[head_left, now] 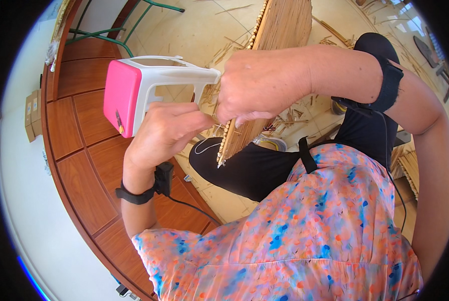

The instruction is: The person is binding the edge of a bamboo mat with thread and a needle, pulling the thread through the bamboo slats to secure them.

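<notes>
Grips reed panel (pixel 284 27), upper centre of frame, with right hand (pixel 264 83); bunches fingertips beside its edge with left hand (pixel 169 128) — cannot tell on what. Could snag slack pale cord (pixel 208 148) — by pulling hastily.

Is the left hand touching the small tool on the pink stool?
Apart. In the head view, part of the stool's seat shows between the tool and the left hand.

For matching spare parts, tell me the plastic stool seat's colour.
The seat is bright pink; the head view shows it best.
</notes>
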A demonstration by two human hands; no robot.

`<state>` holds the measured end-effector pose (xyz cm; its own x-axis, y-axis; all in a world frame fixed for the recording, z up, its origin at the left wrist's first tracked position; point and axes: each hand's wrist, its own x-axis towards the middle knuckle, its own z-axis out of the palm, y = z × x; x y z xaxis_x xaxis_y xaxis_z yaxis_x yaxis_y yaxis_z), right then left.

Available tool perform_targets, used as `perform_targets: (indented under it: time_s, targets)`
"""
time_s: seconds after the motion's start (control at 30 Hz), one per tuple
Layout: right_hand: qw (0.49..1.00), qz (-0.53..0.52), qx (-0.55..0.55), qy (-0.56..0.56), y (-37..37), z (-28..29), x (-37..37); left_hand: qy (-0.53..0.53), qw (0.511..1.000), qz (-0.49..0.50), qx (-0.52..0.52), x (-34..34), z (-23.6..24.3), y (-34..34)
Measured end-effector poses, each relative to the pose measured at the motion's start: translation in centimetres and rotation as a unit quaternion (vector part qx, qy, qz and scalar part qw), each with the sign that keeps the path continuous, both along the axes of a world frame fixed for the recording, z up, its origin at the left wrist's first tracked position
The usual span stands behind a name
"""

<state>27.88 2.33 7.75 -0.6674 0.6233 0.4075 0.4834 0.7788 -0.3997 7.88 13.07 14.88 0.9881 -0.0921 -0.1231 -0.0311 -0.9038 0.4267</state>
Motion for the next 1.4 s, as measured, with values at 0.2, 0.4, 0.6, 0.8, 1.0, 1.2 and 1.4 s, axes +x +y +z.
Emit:
perform_targets:
  time_s: [0.2, 0.4, 0.6, 0.8, 1.0, 1.2, 1.4]
  targets:
    - [1.0, -0.009, 0.002, -0.018, 0.1, 0.1, -0.1, -0.027, 0.999, 0.017, -0.033, -0.3, -1.1, -0.7]
    - [1.0, -0.007, 0.0, -0.017, 0.6, 0.4, -0.5, -0.054, 0.998, 0.036, -0.009, -1.1, -1.4, -1.5]
    - [0.999, -0.021, -0.023, -0.031, 1.0, 0.7, -0.7, -0.028, 0.991, 0.11, 0.077, -1.6, -0.7, -3.0]
    - [0.998, -0.036, -0.032, -0.04, 1.4, 0.6, -0.9, -0.005, 0.981, 0.179, 0.074, -1.8, -0.4, -4.6]
    - [0.998, -0.048, -0.028, -0.035, 1.7, 0.5, -1.0, -0.042, 0.968, 0.216, 0.119, -2.5, -1.6, -4.8]
    - [0.998, -0.047, -0.017, -0.03, 2.0, 0.4, -1.1, -0.094, 0.962, 0.225, 0.126, -3.0, -2.6, -4.9]
    - [0.998, -0.054, -0.004, -0.04, 2.3, 0.5, -1.0, -0.107, 0.958, 0.241, 0.116, -2.7, -2.8, -4.7]
